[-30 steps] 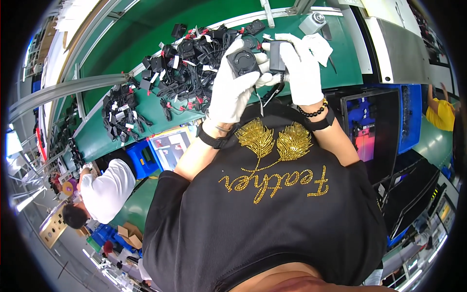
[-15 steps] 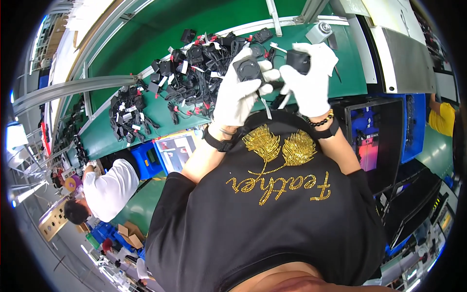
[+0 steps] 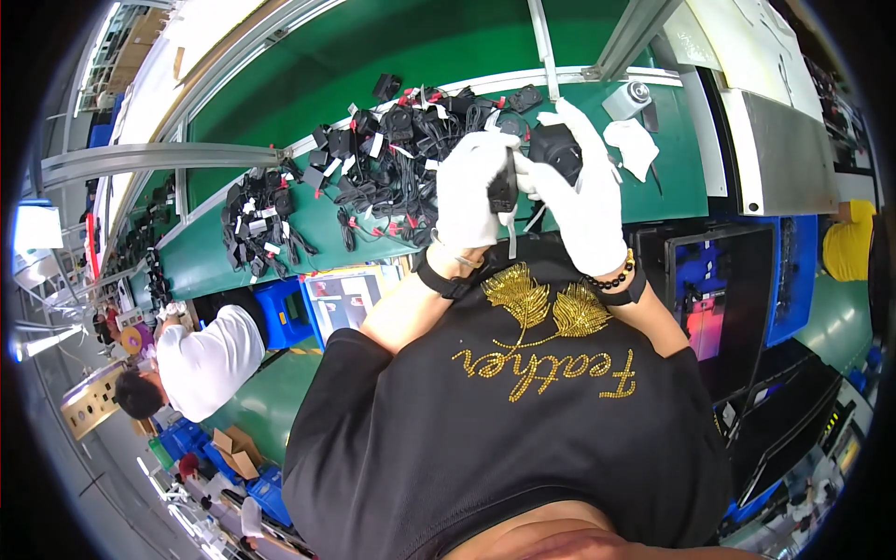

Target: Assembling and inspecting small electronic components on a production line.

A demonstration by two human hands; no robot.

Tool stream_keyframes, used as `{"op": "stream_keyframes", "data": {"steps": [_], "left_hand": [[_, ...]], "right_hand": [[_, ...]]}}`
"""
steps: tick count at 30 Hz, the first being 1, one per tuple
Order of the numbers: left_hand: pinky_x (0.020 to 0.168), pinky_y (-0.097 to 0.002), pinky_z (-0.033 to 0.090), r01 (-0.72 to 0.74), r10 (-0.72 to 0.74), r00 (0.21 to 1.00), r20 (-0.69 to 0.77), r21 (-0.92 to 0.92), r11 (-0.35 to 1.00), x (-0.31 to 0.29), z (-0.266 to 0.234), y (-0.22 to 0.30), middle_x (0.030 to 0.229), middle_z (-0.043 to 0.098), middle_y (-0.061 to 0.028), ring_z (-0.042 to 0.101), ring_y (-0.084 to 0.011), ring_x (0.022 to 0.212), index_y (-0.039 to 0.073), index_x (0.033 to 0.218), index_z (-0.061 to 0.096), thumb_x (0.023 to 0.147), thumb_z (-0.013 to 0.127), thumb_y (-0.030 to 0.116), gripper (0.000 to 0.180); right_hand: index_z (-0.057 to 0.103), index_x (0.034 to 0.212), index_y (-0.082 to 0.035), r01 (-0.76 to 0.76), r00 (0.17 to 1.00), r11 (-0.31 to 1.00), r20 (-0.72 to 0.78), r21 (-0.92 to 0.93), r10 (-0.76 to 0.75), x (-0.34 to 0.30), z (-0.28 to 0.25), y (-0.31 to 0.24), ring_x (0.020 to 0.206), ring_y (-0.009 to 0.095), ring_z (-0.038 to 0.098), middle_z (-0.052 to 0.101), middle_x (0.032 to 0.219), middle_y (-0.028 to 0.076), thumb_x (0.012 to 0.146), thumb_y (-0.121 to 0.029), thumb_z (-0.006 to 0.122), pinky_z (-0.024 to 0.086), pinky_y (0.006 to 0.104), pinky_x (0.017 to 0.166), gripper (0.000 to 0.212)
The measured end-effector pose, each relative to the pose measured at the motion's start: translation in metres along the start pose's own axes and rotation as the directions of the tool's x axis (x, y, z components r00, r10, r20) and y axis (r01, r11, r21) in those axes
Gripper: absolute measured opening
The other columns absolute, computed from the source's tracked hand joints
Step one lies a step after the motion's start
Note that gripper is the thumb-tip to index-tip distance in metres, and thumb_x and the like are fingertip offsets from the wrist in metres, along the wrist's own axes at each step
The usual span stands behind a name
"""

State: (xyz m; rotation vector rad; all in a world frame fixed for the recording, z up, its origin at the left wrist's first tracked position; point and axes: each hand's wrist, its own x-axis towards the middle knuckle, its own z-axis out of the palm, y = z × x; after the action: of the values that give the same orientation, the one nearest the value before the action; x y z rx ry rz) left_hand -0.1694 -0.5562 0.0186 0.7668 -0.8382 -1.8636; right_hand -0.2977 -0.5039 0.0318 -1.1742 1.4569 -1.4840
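My left hand [image 3: 471,191], in a white glove, is closed around a small black box-shaped device [image 3: 503,185], seen nearly edge-on. A pale strip [image 3: 512,239] hangs below it. My right hand [image 3: 590,201], gloved too, grips a second black boxy device [image 3: 556,149] whose near side is partly covered by the fingers. Fingertips of both hands meet between the two devices. Behind them, a tangled heap of black devices with cables [image 3: 392,154] lies on the green bench [image 3: 677,201], with red and white tags among it.
A smaller pile of cabled black devices [image 3: 257,224] sits to the left. At the back right are a white cylindrical-topped object [image 3: 626,100] and a crumpled white cloth [image 3: 635,147]. A metal box [image 3: 782,154] and monitor [image 3: 714,299] stand right. A co-worker in white [image 3: 210,359] works at left.
The device in my left hand has turned from showing its round-ringed face to nearly edge-on. My right fingers have come over to it. The white cloth now shows clear of my right hand.
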Motion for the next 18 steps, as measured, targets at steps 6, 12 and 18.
{"op": "stream_keyframes", "data": {"steps": [6,12,18], "left_hand": [[0.035,-0.0263,0.036,0.325,-0.355,0.933,-0.062,-0.281,0.903,0.009,0.002,0.008,0.071,0.060,-0.0101,0.057,-0.0208,0.055,0.004,0.086,0.057,0.088,0.044,0.044,0.042],[0.041,-0.0244,0.044,0.343,-0.392,0.915,-0.094,-0.328,0.880,0.007,0.014,0.009,0.070,0.060,-0.0038,0.058,-0.0158,0.055,0.009,0.086,0.060,0.090,0.045,0.053,0.047],[0.046,-0.0258,0.048,0.366,-0.454,0.859,-0.237,-0.336,0.868,0.004,0.017,-0.006,0.070,0.058,-0.0018,0.057,-0.0139,0.053,0.009,0.087,0.058,0.091,0.048,0.052,0.045]], "right_hand": [[0.037,0.138,-0.002,-0.075,0.997,0.984,0.022,0.159,0.072,-0.003,-0.004,-0.011,0.100,0.014,0.054,0.053,0.117,0.011,0.078,0.002,0.062,0.048,0.0251,0.080,0.065],[0.039,0.137,-0.002,0.079,0.997,0.982,0.014,-0.169,-0.078,0.001,-0.003,-0.016,0.099,0.017,0.053,0.052,0.117,0.011,0.076,-0.002,0.062,0.043,0.0282,0.089,0.065],[0.049,0.128,0.000,0.373,0.870,0.741,-0.066,-0.558,-0.488,0.014,0.005,0.003,0.111,0.029,0.052,0.055,0.121,0.017,0.078,-0.004,0.064,0.038,0.0388,0.097,0.052]]}}
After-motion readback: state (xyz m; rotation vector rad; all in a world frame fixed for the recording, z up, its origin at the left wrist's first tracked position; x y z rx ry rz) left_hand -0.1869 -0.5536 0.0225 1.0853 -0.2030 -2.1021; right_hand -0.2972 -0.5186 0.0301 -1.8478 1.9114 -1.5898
